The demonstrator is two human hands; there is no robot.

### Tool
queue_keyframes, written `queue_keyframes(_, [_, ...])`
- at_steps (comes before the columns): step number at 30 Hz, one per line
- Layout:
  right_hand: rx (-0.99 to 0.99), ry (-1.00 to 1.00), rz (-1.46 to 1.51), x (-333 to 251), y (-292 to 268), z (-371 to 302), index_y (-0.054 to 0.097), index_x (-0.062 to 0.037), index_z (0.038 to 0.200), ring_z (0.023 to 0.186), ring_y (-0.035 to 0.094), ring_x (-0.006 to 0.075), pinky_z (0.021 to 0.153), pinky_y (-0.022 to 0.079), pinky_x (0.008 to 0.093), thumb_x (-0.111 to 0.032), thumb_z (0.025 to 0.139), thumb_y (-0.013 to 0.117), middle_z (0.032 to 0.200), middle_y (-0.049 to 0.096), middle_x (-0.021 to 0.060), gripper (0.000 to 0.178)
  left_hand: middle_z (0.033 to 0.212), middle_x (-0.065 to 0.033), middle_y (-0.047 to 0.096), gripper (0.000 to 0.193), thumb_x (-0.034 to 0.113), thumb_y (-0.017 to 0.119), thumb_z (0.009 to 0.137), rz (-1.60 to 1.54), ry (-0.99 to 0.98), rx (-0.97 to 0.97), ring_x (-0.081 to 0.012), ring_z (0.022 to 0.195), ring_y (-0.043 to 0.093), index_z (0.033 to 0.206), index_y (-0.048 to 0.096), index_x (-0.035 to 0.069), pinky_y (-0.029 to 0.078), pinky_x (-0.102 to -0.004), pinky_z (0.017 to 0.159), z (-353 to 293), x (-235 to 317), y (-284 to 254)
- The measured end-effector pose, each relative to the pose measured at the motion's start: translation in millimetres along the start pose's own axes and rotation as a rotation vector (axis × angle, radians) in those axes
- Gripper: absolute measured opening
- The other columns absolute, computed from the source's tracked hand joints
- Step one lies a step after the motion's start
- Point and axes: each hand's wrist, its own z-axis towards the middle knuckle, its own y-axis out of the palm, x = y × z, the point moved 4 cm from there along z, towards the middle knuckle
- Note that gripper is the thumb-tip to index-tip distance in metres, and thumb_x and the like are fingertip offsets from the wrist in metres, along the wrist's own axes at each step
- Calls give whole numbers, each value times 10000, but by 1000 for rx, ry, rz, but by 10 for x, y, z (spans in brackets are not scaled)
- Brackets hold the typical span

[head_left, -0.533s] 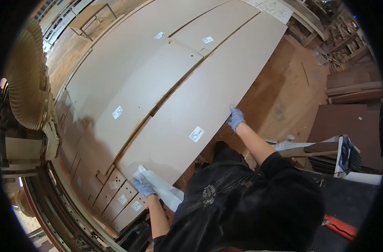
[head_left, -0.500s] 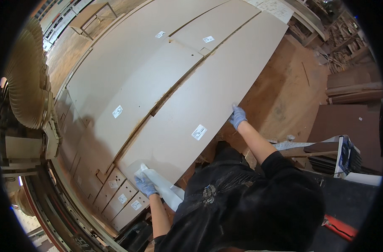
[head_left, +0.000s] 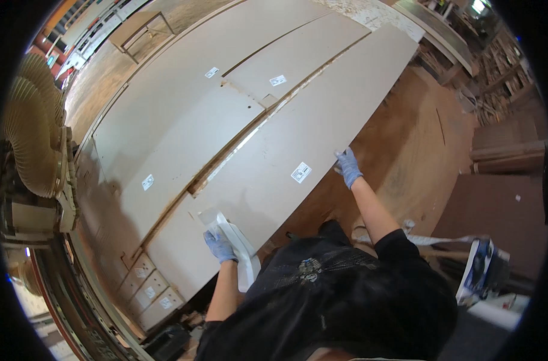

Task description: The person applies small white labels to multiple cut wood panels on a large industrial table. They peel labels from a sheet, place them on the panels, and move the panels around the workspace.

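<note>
A long, light grey panel [head_left: 274, 156] with a white label lies along the near side of a broad spread of cut panels. At its long near edge, my gloved right hand [head_left: 348, 167] grips the panel with the fingertips on top. My gloved left hand [head_left: 220, 245] is closed on a folded white sheet [head_left: 244, 265] at the panel's near-left end. Whether that sheet is paper, cloth or foam I cannot tell. Below this end a second grey surface [head_left: 178, 246] shows, beside several small drilled pieces [head_left: 150, 293] with labels.
Other labelled grey panels [head_left: 160, 132] extend to the left, with sawdust in the gaps. A ribbed hose [head_left: 30, 132] and machine rail [head_left: 84, 295] stand at the left. To the right are a dusty floor [head_left: 427, 156], dark brown boards [head_left: 490, 210] and a box [head_left: 480, 271].
The long panel has shifted to the right and away, baring grey surface at its near-left end. Both hands have moved along with it, and the view has turned slightly.
</note>
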Motion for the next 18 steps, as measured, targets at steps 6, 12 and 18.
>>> queue_keyframes(6, [-247, 16, -213, -355, -637, 621, 226, -96, 1373, 1152, 402, 223, 827, 408, 401, -329, 770, 634, 1295, 399, 87, 764, 943, -237, 511, 376, 323, 536, 812, 492, 172, 205, -371, 942, 466, 906, 531, -41, 355, -404, 872, -249, -20, 1269])
queue_keyframes(12, [-335, -237, -299, -896, -1248, 1414, 370, 42, 1272, 1138, 437, 256, 934, 347, 305, -390, 774, 619, 1230, 466, 178, 705, 1075, -225, 493, 441, 289, 528, 825, 382, 101, 135, -354, 1002, 472, 1065, 512, -80, 373, -377, 877, -260, -56, 2397])
queue_keyframes(18, [-280, -351, -429, -1379, -1768, 2389, 357, 65, 1277, 1229, 363, 293, 1016, 280, 323, -446, 780, 585, 1313, 381, 226, 748, 1106, -185, 470, 458, 269, 543, 828, 310, -8, 64, -289, 1003, 481, 1116, 472, -80, 384, -339, 878, -404, 37, 3586])
